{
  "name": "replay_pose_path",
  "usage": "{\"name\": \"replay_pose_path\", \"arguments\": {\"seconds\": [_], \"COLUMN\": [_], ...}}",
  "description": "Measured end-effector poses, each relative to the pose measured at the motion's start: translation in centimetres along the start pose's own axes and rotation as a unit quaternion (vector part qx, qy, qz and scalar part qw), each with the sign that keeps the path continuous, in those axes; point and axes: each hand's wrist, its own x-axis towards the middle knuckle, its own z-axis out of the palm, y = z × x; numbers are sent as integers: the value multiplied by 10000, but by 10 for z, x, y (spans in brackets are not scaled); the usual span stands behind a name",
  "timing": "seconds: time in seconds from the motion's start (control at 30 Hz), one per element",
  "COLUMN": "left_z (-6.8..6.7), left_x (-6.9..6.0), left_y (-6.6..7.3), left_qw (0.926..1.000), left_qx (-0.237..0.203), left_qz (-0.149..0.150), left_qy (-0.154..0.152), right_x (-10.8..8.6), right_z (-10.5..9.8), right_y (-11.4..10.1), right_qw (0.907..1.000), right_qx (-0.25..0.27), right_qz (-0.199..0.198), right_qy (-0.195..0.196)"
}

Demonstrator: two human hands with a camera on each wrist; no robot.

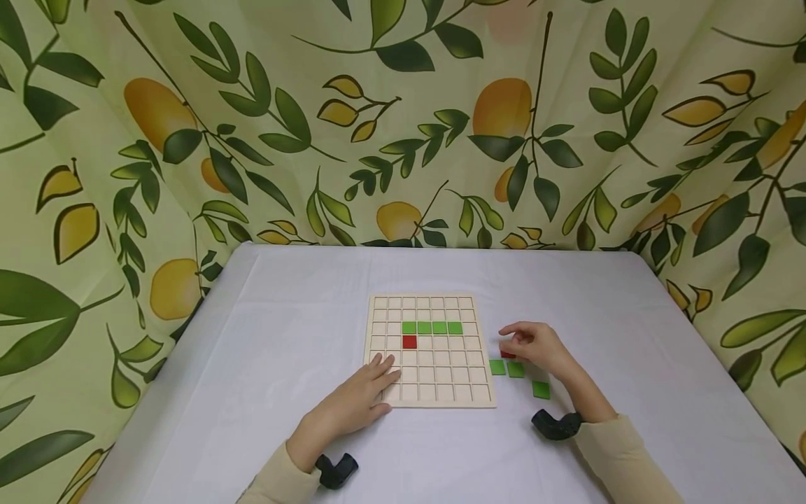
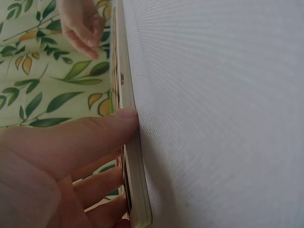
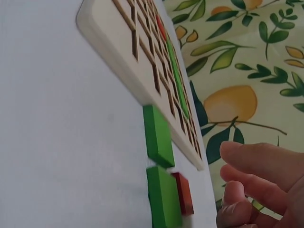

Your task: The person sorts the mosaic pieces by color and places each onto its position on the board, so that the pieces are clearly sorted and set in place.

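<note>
A pale wooden grid board (image 1: 441,387) lies on the table. My left hand (image 1: 359,393) rests on its front left corner, fingers spread over the squares. In the left wrist view the left thumb (image 2: 102,130) presses against the board's side edge (image 2: 135,178). Several green tiles (image 1: 432,327) fill a row of squares, with one red tile (image 1: 409,341) below the leftmost. Right of the board, my right hand (image 1: 535,346) hovers with loosely bent fingers above a loose red tile (image 3: 184,194). No tile shows between those fingers in the right wrist view.
Loose green tiles lie beside the board: one near its edge (image 1: 497,367), another tile (image 1: 515,369) next to it, and a third tile (image 1: 541,390) nearer the wrist. A white cloth (image 1: 302,315) covers the table. A leaf-and-fruit patterned curtain (image 1: 403,154) hangs behind.
</note>
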Motion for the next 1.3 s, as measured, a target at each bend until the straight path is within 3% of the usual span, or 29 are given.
{"name": "replay_pose_path", "arguments": {"seconds": [0.3,1.3], "left_z": [0,5], "left_x": [0,2], "left_y": [0,-5], "left_qw": [10000,9999], "left_qx": [-13,107], "left_qz": [37,40], "left_qy": [40,48], "right_x": [-2,-4], "right_z": [-8,-8], "right_y": [11,22], "right_qw": [9994,9976], "right_qx": [-85,-621], "right_qz": [-116,134], "right_qy": [-302,-265]}}
